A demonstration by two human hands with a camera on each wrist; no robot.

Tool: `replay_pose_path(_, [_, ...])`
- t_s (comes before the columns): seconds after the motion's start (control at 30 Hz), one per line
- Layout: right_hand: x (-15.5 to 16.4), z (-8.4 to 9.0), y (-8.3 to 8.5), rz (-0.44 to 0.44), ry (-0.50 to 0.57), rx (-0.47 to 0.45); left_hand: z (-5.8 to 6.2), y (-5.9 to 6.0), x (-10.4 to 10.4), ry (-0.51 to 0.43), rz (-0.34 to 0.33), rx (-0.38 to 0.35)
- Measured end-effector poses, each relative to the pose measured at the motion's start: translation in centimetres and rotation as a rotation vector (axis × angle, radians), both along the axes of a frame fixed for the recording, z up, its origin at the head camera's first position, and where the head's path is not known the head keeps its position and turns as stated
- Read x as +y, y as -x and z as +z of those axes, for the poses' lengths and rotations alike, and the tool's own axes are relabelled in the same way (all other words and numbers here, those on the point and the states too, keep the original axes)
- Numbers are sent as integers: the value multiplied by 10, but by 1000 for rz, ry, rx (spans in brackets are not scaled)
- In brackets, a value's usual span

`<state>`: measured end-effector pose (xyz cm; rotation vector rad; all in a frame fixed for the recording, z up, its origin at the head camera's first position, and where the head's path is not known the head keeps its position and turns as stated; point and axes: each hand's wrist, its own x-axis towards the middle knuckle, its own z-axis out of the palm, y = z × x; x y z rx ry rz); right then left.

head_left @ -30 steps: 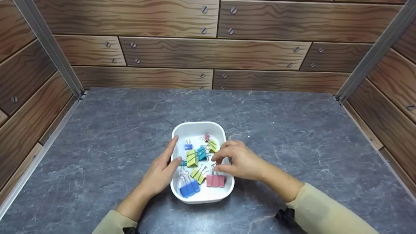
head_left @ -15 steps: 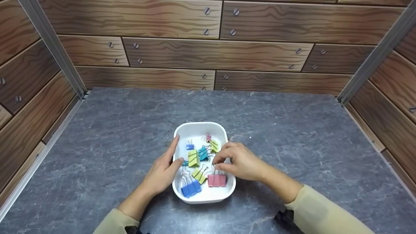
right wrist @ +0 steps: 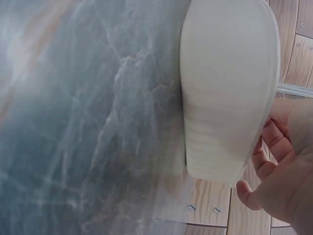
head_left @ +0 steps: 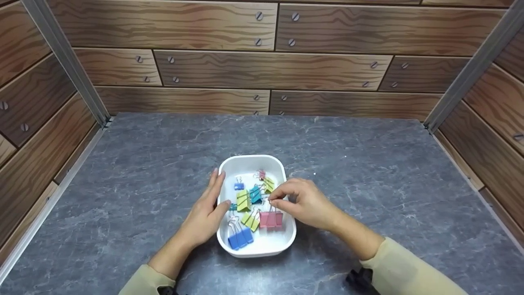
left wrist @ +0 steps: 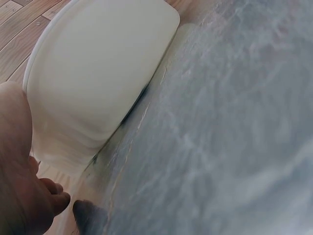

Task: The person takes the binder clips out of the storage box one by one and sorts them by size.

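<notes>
Grey marble tabletop bears a white tray of coloured binder clips; right hand pinches the pink clip, left hand flat against its rim.

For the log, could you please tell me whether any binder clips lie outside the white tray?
No: in the head view all binder clips lie inside the white tray.

Pink binder clip stands handles-up in the white tray, pinched.

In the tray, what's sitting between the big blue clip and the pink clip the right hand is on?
A yellow-green clip lies tilted between the blue clip and the pink clip, seen in the head view.
</notes>
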<state>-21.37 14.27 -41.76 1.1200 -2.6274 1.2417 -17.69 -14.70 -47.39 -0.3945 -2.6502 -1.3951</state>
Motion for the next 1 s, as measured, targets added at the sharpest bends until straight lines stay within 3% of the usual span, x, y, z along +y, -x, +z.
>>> replay_pose_path(0.23, [12, 19, -3, -84, 161, -22, -3, -1, -1, 1, -9, 19])
replay_pose_path(0.43, [34, 36, 5, -160, 214, -28, -3, 1, -1, -8, -10, 19])
replay_pose_path(0.73, [69, 42, 29, -293, 184, -32, 0, 1, 0, -21, -9, -9])
replay_pose_path(1.0, [80, 30, 61, -336, 114, -76, 1, 0, -1, -11, -1, -22])
